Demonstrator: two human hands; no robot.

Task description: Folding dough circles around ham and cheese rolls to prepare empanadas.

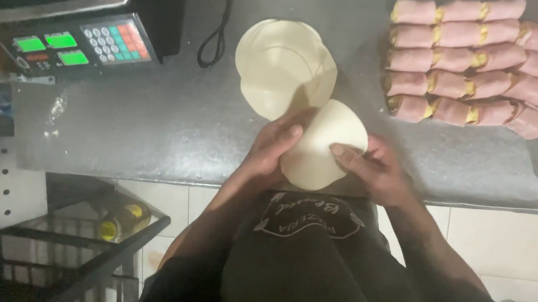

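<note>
**Both hands on a round dough disc at the counter edge**

I see my left hand (274, 146) and my right hand (371, 170) holding together one dough disc (321, 148). It is pale cream, thin, smooth and matte, with a soft round outline, and it stands tilted above the near edge of the counter (152, 125). The left hand grasps its left rim, the thumb lying on the face of the disc. The right hand grips the right rim, with fingers pressed flat on the surface.

Just behind the disc lies a stack of dough discs (281, 69), the same cream colour, flat and circular, slightly shifted one over the other. The held disc covers the near right part of the stack; I cannot tell if they touch.

The counter is grey metal, dull and a little scratched. To the far right are ham rolls (472, 59), pink cylinders with yellow filling at the ends, packed in tidy rows. At the far left stands a scale (80, 41) with green displays and a coloured keypad.
</note>
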